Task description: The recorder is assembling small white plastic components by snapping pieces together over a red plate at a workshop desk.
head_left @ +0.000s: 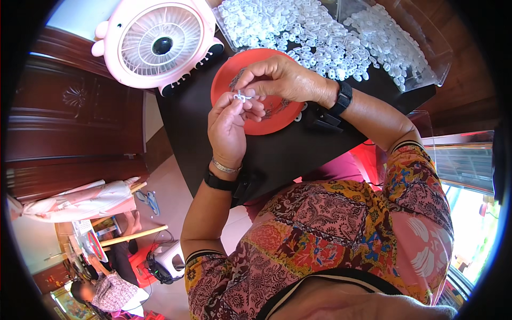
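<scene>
A: How many hands are at work, and what do they have?

B: Two. The left hand [228,125] and the right hand [277,79] meet over a round orange plate [226,80]. The fingers [255,109] of the left are curled and pinched on one small white plastic clip [241,97]; the right hand's fingertips close on the same piece from above. Both grips are tight, nothing else in them.

A: Where is that clip exactly?

B: Held in the air between the two hands, just above the plate's left half, not touching it.

A: What else is on the desk [277,154]?

B: The top is dark and smooth. One clear plastic tray [426,58] at the far edge, heaped with small white plastic pieces [320,37], too many to count, glossy and rounded. One pink plastic fan [157,45] with a round slatted grille sits to the left. The plate carries some thin dark wiry bits I cannot make out.

A: And on the wrists?

B: One black band on each; the left also has one silver bracelet [224,167]. Sleeves are patterned cloth
</scene>
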Demonstrator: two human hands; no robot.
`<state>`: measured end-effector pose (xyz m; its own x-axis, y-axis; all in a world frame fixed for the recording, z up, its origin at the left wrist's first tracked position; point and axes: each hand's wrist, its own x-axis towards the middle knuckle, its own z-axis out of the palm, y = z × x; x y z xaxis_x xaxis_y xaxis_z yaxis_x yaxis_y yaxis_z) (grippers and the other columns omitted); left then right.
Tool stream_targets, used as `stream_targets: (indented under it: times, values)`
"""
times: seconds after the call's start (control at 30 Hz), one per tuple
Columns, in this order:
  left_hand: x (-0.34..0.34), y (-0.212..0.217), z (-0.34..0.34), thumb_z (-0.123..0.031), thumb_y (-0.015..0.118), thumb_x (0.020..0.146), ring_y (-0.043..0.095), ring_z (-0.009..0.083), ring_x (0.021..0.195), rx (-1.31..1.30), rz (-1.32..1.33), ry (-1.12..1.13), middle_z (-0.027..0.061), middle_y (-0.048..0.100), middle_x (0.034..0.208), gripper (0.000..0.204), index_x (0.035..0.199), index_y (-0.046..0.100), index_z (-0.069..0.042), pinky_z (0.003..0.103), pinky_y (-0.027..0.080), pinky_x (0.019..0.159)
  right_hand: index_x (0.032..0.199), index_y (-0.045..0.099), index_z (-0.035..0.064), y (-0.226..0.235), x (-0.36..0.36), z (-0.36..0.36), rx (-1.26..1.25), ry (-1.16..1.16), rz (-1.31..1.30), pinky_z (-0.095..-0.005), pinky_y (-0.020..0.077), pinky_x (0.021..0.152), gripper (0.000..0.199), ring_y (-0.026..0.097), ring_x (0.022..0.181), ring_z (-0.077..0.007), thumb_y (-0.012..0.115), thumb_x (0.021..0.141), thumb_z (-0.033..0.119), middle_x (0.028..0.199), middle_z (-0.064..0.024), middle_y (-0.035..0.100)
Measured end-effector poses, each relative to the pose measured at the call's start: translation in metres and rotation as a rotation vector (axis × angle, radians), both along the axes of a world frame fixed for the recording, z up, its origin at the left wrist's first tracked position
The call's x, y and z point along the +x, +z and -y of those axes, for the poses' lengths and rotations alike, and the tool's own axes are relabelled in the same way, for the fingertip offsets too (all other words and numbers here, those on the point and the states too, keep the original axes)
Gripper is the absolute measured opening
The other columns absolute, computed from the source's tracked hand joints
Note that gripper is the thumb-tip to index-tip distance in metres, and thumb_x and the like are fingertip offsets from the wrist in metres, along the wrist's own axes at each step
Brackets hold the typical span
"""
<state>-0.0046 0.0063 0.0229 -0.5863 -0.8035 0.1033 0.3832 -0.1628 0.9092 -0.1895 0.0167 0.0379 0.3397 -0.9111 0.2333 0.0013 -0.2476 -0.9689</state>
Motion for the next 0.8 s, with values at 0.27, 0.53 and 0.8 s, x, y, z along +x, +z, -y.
stream_targets:
  times: [0.27,0.53,0.8]
  values:
    - [0.002,0.01,-0.002,-0.015,0.047,0.09,0.056,0.0134,0.062,-0.112,0.213,0.162,0.0073,0.06,0.07,0.02,0.078,0.054,-0.002,0.024,0.043,0.057,0.108,0.066,0.0047,0.014,-0.013,0.001,0.105,-0.085,0.024,-0.0198,0.0467,0.067,0.02,0.056,0.076,-0.004,0.062,0.089,0.01,0.087,0.0017,0.065]
    - [0.002,0.005,-0.001,-0.015,0.047,0.09,0.052,0.0113,0.056,-0.134,0.328,0.134,0.0036,0.054,0.065,0.019,0.078,0.054,-0.002,0.021,0.039,0.052,0.106,0.066,0.0028,0.017,-0.014,-0.001,0.125,-0.061,-0.013,-0.0193,0.0461,0.064,0.02,0.053,0.068,-0.0038,0.064,0.088,0.011,0.087,0.0009,0.066]
    - [0.002,0.004,-0.002,-0.015,0.048,0.09,0.052,0.0105,0.055,-0.142,0.348,0.132,0.0027,0.054,0.065,0.019,0.076,0.054,-0.003,0.021,0.039,0.051,0.105,0.067,0.0036,0.016,-0.014,-0.001,0.074,-0.073,-0.037,-0.0203,0.0464,0.063,0.02,0.053,0.067,-0.0037,0.066,0.087,0.013,0.088,0.0004,0.067]
